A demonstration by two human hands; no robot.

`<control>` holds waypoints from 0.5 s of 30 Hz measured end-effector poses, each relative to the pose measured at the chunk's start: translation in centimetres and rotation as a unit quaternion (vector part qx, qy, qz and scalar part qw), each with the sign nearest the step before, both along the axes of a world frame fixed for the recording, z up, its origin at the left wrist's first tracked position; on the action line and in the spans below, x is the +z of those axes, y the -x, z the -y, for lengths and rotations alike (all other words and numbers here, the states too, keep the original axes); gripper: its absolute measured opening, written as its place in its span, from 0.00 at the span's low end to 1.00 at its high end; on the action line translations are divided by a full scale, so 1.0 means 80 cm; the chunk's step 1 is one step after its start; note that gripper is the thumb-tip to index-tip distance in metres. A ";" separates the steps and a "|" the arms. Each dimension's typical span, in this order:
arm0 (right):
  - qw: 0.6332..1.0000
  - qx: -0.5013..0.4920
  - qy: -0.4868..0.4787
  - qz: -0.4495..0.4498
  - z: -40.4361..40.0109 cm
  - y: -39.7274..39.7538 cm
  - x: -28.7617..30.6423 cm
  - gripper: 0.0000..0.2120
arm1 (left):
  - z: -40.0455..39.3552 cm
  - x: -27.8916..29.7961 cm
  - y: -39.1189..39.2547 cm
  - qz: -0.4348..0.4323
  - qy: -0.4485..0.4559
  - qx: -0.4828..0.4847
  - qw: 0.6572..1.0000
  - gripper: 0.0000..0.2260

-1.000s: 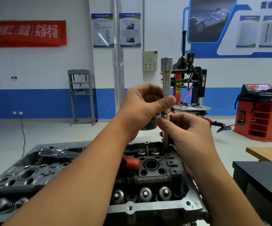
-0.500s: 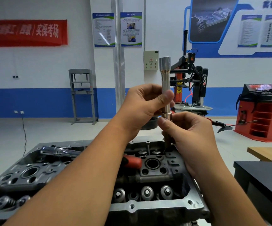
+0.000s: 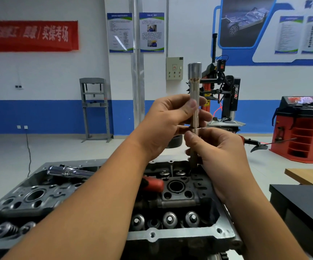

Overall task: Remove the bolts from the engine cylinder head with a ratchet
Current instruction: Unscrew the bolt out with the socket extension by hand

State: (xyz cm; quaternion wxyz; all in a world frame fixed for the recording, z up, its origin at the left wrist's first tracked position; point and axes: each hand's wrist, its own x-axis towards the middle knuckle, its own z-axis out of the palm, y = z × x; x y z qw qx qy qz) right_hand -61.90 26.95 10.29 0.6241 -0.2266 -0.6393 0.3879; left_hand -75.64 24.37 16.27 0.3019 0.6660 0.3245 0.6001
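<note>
Both hands on the long extension socket (image 3: 195, 94), standing upright over the far right bolt hole of the cylinder head (image 3: 178, 196). Left hand (image 3: 167, 119) pinches the upper shaft, thumb across the front; right hand (image 3: 217, 147) has its fingers curled round the lower section at the joint. Lower tip is hidden behind the right hand, so can't tell if it's seated on a bolt.

Looks like tool setup or hand-spinning, not ratcheting. Ratchet (image 3: 71, 171) lies idle across the head at far left, red handle (image 3: 152, 183) mid-head.

Next: seat the socket square, fetch ratchet, fit on top. Open air above and around the shaft; black table (image 3: 302, 201) near right may limit swing.
</note>
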 end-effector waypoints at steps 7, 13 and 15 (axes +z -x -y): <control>1.000 0.008 0.011 -0.017 0.000 -0.001 -0.002 0.04 | 0.003 -0.001 -0.001 -0.003 -0.034 0.062 0.997 0.15; 1.000 0.004 0.008 -0.008 -0.001 0.000 0.000 0.03 | -0.002 -0.003 -0.001 -0.022 0.018 0.000 1.000 0.08; 1.000 0.015 0.016 -0.010 -0.001 -0.001 0.000 0.03 | -0.004 -0.003 0.000 -0.035 0.007 0.020 0.999 0.07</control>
